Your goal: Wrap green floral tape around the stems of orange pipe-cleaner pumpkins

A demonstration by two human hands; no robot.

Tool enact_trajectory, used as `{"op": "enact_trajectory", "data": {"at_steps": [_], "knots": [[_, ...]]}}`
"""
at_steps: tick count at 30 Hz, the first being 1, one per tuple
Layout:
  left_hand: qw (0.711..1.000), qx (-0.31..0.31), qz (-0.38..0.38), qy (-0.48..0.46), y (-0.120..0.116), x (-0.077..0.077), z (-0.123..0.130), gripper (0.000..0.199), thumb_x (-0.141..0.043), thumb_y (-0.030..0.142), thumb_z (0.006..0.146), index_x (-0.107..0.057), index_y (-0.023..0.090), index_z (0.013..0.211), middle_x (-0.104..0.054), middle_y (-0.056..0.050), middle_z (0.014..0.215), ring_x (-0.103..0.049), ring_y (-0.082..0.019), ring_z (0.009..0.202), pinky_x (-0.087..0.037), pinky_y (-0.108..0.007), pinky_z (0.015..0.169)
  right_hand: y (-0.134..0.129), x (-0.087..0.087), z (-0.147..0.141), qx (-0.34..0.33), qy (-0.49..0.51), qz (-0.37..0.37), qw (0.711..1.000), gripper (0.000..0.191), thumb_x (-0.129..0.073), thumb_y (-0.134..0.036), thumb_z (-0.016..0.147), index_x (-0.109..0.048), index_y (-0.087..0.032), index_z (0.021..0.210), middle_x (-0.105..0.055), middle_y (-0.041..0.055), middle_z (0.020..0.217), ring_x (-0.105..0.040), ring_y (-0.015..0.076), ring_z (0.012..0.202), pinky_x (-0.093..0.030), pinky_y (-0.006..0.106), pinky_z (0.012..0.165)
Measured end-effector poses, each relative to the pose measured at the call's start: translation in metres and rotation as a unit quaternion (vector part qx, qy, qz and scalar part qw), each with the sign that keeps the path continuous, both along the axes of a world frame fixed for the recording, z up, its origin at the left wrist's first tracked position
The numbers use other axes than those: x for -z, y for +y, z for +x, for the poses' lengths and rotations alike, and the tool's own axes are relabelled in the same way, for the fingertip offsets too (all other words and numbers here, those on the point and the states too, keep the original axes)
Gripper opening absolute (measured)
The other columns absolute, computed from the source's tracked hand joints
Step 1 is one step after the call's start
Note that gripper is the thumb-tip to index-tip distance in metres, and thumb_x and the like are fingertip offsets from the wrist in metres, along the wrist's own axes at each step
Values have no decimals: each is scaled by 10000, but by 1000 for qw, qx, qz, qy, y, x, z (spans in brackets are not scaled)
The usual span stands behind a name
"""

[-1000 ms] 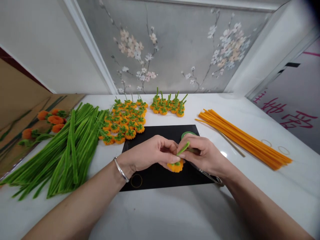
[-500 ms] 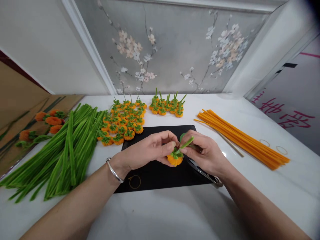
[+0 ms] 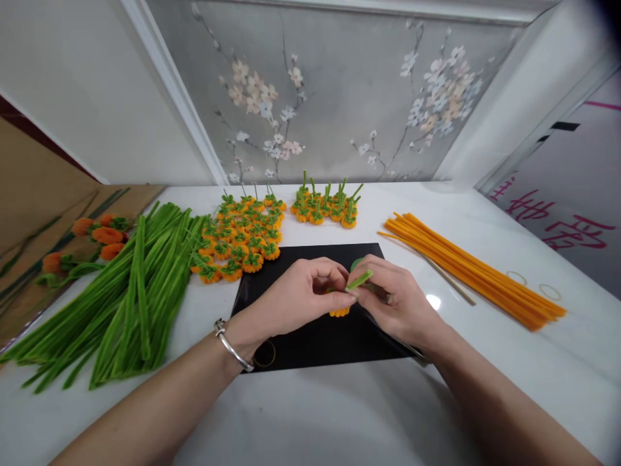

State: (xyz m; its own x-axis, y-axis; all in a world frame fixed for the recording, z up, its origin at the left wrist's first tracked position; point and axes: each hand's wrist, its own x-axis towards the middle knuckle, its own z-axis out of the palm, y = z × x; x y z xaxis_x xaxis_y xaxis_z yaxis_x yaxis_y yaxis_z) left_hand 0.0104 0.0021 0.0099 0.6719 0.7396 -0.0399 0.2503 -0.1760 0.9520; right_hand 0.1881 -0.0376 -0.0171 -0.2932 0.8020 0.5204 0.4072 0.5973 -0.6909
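A small orange pipe-cleaner pumpkin (image 3: pixel 339 312) hangs over the black mat, mostly hidden behind my fingers. From its top a short green pipe-cleaner stem (image 3: pixel 359 279) slants up to the right. My left hand (image 3: pixel 303 291) is closed at the pumpkin, its thumb tip by the base of the stem. My right hand (image 3: pixel 400 298) pinches at the stem from the other side, and the fingertips of both hands meet there. Partly covered by the right hand are a round green thing (image 3: pixel 356 263) and what looks like a pair of scissors or pliers (image 3: pixel 395 340).
Finished pumpkins (image 3: pixel 242 236) cluster at the back left, with a smaller group (image 3: pixel 327 206) behind the mat (image 3: pixel 301 353). Green pipe cleaners (image 3: pixel 130 291) lie left; orange ones (image 3: pixel 475 268) lie right, beside a thin stick (image 3: pixel 453 285). Orange flowers (image 3: pixel 107 235) rest far left.
My left thumb has come across to the stem's base and now covers more of the pumpkin. The stem's free end has tipped slightly lower. My left wrist has shifted right, partly over the thin ring.
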Motion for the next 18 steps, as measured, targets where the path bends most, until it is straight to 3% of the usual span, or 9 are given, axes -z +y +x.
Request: {"op": "enact_trajectory", "data": {"at_steps": [3,8,13,18], "knots": [[1000,1,2,11,3,3,-4,93,-680,170,712,-606,126,675,-629,-41,938,-572,-129,781,-453,-274,743,0,1,-1,-15,-18,-6,1000,129,-512,-89,863,-575,-181,800,-550,19,772,-518,124,695,-409,248,598],[1000,-2,-12,21,5,3,-6,92,-654,114,689,-602,121,613,-661,-34,845,-574,-131,749,-438,-257,705,0,6,-2,-22,-37,-6,999,136,-508,-84,871,-592,-188,849,-559,24,837,-544,123,741,-440,251,657],[998,10,-49,39,5,-2,-6,79,-638,142,708,-636,118,633,-615,8,666,-512,-95,624,-398,-224,615,1,6,-2,-1,-40,16,999,160,-500,-86,881,-610,-202,863,-582,17,839,-560,123,753,-456,246,677],[995,36,-81,55,5,-5,-8,82,-666,199,716,-663,120,696,-576,23,624,-490,-89,593,-401,-228,609,1,4,1,-30,-33,16,999,223,-491,-77,878,-659,-224,889,-600,27,868,-569,126,749,-476,254,666]]}}
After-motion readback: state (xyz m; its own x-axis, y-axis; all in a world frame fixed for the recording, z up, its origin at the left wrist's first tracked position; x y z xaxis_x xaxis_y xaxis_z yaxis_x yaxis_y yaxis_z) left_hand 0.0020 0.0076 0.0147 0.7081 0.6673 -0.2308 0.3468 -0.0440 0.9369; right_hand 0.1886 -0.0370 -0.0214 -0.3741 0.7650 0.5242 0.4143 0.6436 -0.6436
